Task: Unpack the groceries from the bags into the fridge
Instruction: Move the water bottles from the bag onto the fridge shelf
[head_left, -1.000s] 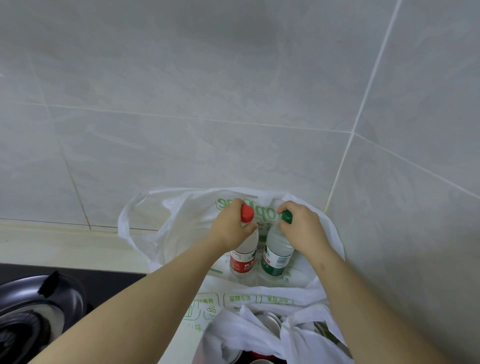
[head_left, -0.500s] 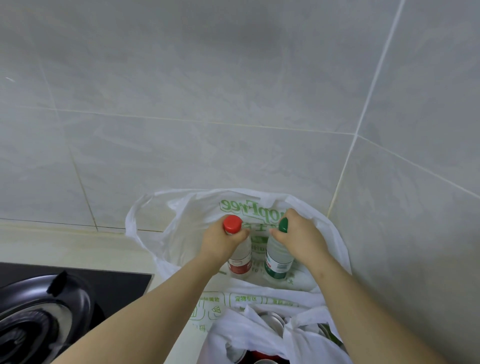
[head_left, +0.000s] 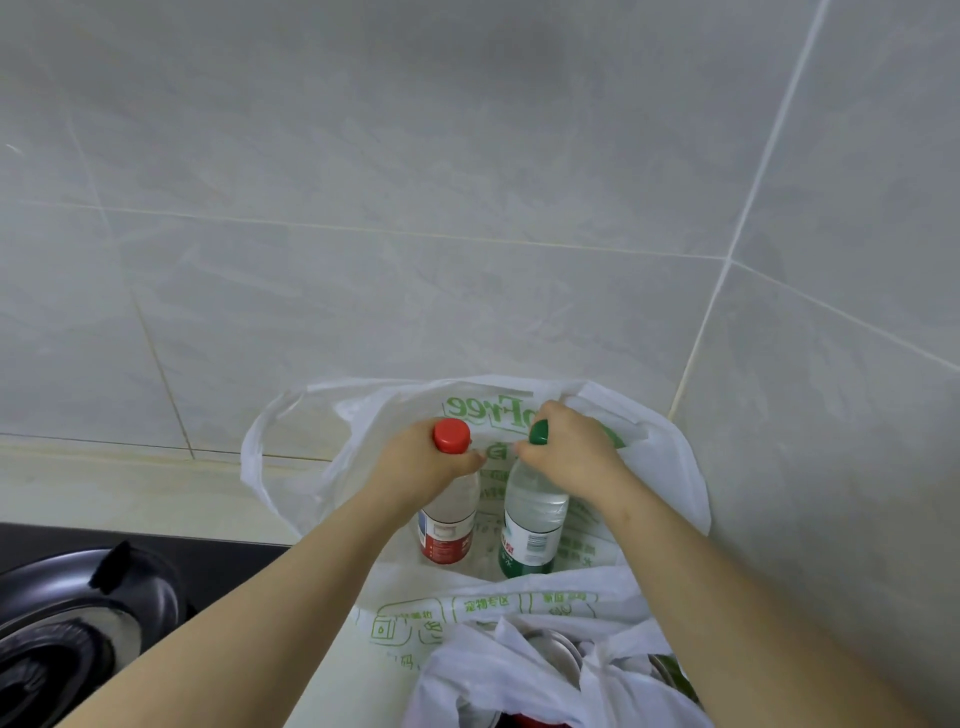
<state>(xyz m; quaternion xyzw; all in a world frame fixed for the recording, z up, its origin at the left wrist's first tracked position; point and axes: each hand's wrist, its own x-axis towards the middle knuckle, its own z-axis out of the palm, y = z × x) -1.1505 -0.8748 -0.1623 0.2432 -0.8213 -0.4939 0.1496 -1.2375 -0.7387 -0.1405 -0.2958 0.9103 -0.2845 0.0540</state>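
Note:
A white plastic bag (head_left: 322, 436) with green print stands open on the counter in the wall corner. Inside it are two clear water bottles. My left hand (head_left: 415, 465) grips the neck of the red-capped bottle (head_left: 449, 519), which has a red label. My right hand (head_left: 571, 452) grips the neck of the green-capped bottle (head_left: 532, 525), which has a green label. Both bottles stand upright, side by side, their lower ends behind the bag's front edge.
A second white bag (head_left: 498, 675) with cans or lids showing lies nearer to me at the bottom. A black gas hob with a burner (head_left: 57, 634) sits at the lower left. Grey tiled walls (head_left: 415, 208) close in behind and on the right.
Both bottles dipped lower into the bag half a second ago and now stand higher, with more of their bodies showing. My hands keep hold of the necks.

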